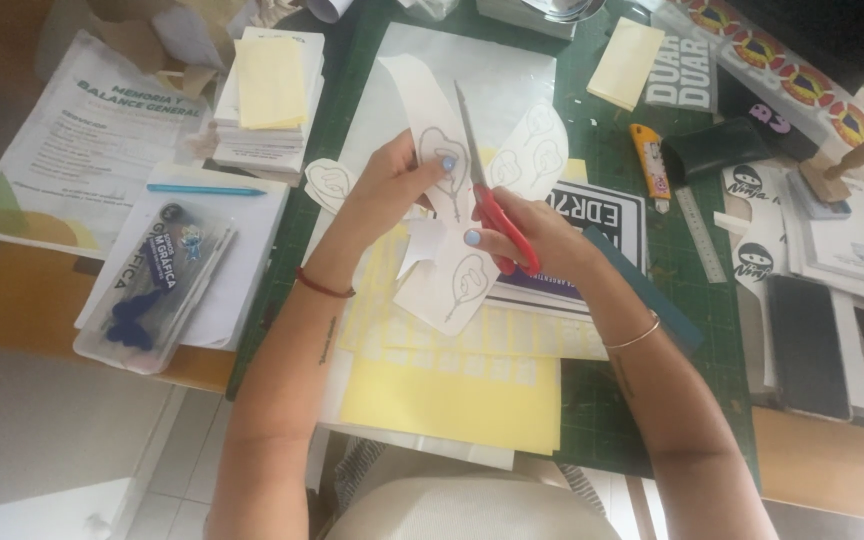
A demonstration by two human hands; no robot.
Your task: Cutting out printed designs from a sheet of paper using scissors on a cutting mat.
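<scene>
Two hands are engaged: red-handled scissors (485,190) are gripped by the right hand (527,240), a printed sticker sheet (430,150) pinched by the left hand (392,185). Likely best, the sheet is turned steadily into the blades.

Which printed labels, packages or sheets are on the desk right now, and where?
Black-and-white rectangular sticker sheet: on the green mat, under the right hand.
Clear plastic pouch with blue printing: left, on white paper.
White printed document with green corner: far left.
Round red-and-yellow stickers strip: top right.
White sheet of outline drawings: held by the left hand.
</scene>
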